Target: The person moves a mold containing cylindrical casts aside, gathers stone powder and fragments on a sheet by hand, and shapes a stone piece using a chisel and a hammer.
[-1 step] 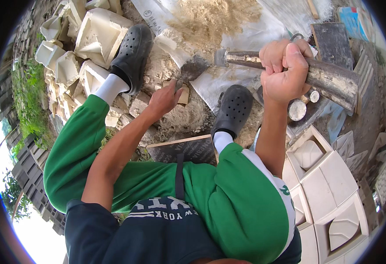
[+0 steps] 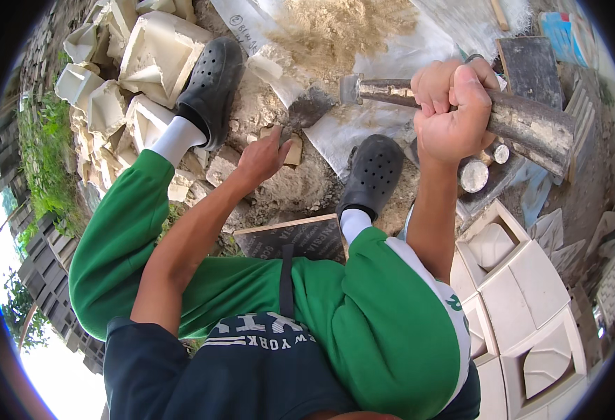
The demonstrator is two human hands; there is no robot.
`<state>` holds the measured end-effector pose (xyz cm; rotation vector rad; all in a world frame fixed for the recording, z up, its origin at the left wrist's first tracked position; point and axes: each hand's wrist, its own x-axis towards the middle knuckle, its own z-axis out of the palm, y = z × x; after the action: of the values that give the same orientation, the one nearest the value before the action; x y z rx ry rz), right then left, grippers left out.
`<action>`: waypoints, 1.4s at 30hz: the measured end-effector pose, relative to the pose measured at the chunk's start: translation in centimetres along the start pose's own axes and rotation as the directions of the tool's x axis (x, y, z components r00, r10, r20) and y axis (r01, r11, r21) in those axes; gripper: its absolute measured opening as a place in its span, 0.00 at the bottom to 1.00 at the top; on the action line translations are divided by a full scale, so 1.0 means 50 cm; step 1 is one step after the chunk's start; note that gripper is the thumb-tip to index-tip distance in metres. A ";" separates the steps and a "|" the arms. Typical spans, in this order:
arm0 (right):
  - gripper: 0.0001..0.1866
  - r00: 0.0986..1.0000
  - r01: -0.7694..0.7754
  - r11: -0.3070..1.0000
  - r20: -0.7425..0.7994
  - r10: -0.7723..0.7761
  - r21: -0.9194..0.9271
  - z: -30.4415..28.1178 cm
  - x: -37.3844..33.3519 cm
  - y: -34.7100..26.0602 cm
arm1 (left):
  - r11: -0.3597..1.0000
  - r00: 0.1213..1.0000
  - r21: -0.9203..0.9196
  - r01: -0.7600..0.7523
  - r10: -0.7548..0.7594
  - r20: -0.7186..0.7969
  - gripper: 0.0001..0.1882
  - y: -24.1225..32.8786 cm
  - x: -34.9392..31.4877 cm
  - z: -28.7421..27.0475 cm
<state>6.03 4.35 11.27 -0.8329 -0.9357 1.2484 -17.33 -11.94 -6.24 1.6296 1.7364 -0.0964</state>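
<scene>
My right hand (image 2: 453,108) is closed round the thick, pale-smeared handle of a hammer (image 2: 531,133), raised off the ground. The hammer's small metal-looking end (image 2: 351,89) points left. Low over the rubble, my left hand (image 2: 260,159) has its fingers closed on what looks like the narrow end of a dark flat-bladed tool (image 2: 311,106); its grip is partly hidden. Small pale chunks (image 2: 294,151) lie beside those fingers, on crumbly pale rubble (image 2: 300,185). My feet, in dark clogs (image 2: 372,171), stand either side of the left hand.
Broken cream-coloured hollow blocks (image 2: 160,59) are heaped at far left. A white sheet (image 2: 391,63) bears a mound of sandy powder (image 2: 342,31). Cream moulded blocks (image 2: 507,297) stand in rows at right. A dark board (image 2: 293,239) lies between my legs; another dark panel (image 2: 529,73) is at far right.
</scene>
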 end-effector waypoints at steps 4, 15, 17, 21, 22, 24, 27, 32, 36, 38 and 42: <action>0.14 1.000 -0.004 1.000 0.015 0.004 -0.024 0.048 0.011 0.038 | 0.999 0.999 -0.029 0.021 -0.020 0.035 0.22 0.002 0.003 -0.002; 0.14 0.998 -0.017 1.000 0.056 0.017 0.000 0.101 0.025 0.029 | 0.995 0.998 -0.089 0.039 -0.034 0.058 0.21 -0.007 0.002 -0.003; 0.13 0.995 0.023 0.996 0.098 -0.031 0.082 0.099 0.020 0.082 | 0.995 0.998 -0.090 0.035 -0.030 0.056 0.21 -0.004 0.003 -0.005; 0.12 0.998 -0.065 0.998 0.022 0.065 0.023 0.095 0.025 0.101 | 0.993 0.998 -0.114 0.038 -0.032 0.058 0.21 0.006 0.009 -0.004; 0.12 0.998 -0.062 0.998 0.026 0.061 0.022 0.095 0.027 0.086 | 0.993 0.997 -0.114 0.039 -0.032 0.064 0.21 0.007 0.011 -0.003; 0.14 0.997 -0.008 0.996 0.070 0.014 -0.091 0.106 0.022 0.053 | 0.993 0.996 -0.103 0.060 -0.052 0.075 0.21 0.000 0.008 -0.009; 0.13 0.995 0.055 0.997 0.091 -0.049 -0.056 0.117 0.024 0.014 | 0.992 0.995 -0.100 0.075 -0.067 0.079 0.21 -0.010 0.000 -0.007; 0.12 0.998 0.030 0.999 0.058 -0.028 -0.034 0.096 0.013 0.102 | 0.993 0.997 -0.109 0.045 -0.039 0.060 0.21 0.001 0.006 -0.002; 0.13 0.999 -0.039 0.999 0.030 0.039 -0.004 0.097 0.026 0.087 | 0.994 0.999 -0.110 0.024 -0.019 0.047 0.21 0.000 0.004 0.005; 0.13 0.999 -0.024 0.999 0.028 0.024 0.022 0.100 0.025 0.061 | 0.994 0.999 -0.106 0.040 -0.036 0.039 0.21 -0.009 0.005 0.004; 0.11 0.994 0.004 0.999 0.107 -0.009 0.052 0.119 0.010 0.020 | 0.993 0.995 -0.098 0.071 -0.064 0.072 0.20 -0.009 0.000 -0.006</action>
<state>0.23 5.09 12.79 -0.7271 -0.9870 1.3170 -17.85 -11.89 -6.20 1.4784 1.7165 -0.0952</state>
